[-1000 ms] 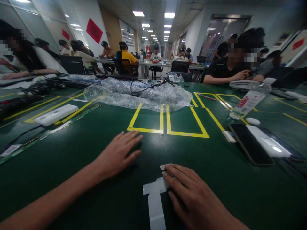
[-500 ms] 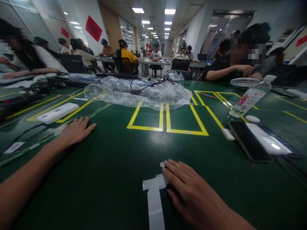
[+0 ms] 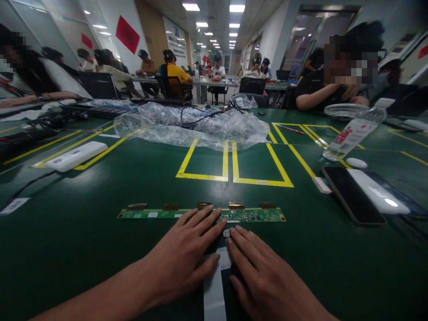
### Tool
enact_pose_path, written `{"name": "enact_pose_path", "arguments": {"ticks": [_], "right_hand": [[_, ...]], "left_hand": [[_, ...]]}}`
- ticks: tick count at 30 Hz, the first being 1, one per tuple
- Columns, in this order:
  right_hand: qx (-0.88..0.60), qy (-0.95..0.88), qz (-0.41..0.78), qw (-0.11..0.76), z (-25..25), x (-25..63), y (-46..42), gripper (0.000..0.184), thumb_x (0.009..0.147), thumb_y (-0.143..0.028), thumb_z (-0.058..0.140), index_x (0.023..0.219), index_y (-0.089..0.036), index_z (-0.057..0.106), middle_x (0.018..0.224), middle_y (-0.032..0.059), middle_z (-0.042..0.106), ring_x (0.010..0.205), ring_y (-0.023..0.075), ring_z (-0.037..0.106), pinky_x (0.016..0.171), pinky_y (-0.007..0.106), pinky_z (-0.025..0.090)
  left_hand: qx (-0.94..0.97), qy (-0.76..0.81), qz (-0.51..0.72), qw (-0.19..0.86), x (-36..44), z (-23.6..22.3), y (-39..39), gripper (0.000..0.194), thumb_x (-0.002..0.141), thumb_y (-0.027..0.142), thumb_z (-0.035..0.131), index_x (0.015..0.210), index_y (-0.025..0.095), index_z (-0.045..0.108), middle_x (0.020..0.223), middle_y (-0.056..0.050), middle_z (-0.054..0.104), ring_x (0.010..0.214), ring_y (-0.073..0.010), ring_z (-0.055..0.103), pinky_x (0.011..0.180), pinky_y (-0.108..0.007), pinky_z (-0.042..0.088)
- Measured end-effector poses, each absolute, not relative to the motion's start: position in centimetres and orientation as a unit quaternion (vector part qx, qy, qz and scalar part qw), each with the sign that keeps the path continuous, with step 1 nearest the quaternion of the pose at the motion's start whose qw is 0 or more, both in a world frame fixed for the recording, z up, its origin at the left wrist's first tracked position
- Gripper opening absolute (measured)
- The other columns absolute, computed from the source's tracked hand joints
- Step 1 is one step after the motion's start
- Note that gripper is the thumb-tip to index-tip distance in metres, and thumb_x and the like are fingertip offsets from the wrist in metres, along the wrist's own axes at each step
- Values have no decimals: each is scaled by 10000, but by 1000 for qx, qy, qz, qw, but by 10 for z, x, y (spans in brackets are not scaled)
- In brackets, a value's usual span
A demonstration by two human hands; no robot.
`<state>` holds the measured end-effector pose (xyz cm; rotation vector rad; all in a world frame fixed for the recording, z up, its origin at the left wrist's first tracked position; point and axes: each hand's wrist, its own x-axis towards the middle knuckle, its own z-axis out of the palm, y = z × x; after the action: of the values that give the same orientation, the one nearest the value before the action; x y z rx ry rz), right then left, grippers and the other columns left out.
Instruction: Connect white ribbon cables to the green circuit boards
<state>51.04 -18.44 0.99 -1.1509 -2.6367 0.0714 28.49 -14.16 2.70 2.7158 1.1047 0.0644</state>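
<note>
A long, narrow green circuit board [image 3: 261, 216] lies crosswise on the dark green table, with several brown flexible tabs along its far edge. The fingertips of my left hand [image 3: 187, 249] rest over the middle of the board; its fingers are stretched out and hide part of it. Just below the board, my right hand [image 3: 261, 263] lies flat with fingers extended. Its fingertips touch a small white connector [image 3: 227, 232] at the top end of a flat white ribbon cable [image 3: 214, 290]. The cable runs toward me between the two hands, partly covered by my left thumb.
Crumpled clear plastic wrap [image 3: 200, 127] with black cables lies beyond yellow tape rectangles [image 3: 264, 183]. To the right are a phone [image 3: 351, 194], a white power bank [image 3: 377, 191] and a tilted water bottle [image 3: 354, 133]. A white device [image 3: 76, 156] sits left. Co-workers sit around.
My left hand has moved from the far left to the centre, and the circuit board now lies crosswise in front of me. My right hand has stayed by the connector.
</note>
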Motion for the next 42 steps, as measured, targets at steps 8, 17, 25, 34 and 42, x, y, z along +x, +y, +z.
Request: {"name": "enact_pose_path", "arguments": {"ticks": [8,17,25,34,42], "right_hand": [[-419,-898,-3,133,8,504,-186,517,893,-263,509,1364,-53,543,1417,190,509,1283,341,516,1015,464,506],[-434,-894,27,108,12,501,-187,564,859,-260,522,1385,-57,522,1442,192,475,1307,363,483,1028,515,484],[-419,-898,89,100,22,516,-176,525,938,-243,473,1461,-212,432,1514,74,424,1410,316,346,1118,593,342],[-421,-882,118,176,16,549,-132,503,895,-184,605,1382,-274,519,1429,53,545,1345,256,462,1107,547,381],[-400,-896,99,167,19,547,-131,410,886,-211,657,1289,-266,607,1358,14,613,1304,231,510,1079,474,436]], "left_hand": [[922,370,49,103,282,25,-141,638,967,413,450,1544,209,269,1579,-63,287,1461,-271,261,1178,-476,267],[924,362,62,102,283,24,-143,624,949,373,487,1529,228,309,1576,-62,299,1458,-279,266,1186,-490,252],[928,358,43,89,282,24,-140,602,950,360,487,1517,225,335,1576,-47,301,1458,-274,267,1177,-497,282],[936,335,95,55,282,17,-131,444,955,264,505,1399,244,498,1460,-18,498,1351,-265,438,1071,-486,430],[936,327,124,38,284,13,-133,392,946,238,540,1337,232,555,1395,-16,566,1301,-269,490,1022,-476,469]]}}
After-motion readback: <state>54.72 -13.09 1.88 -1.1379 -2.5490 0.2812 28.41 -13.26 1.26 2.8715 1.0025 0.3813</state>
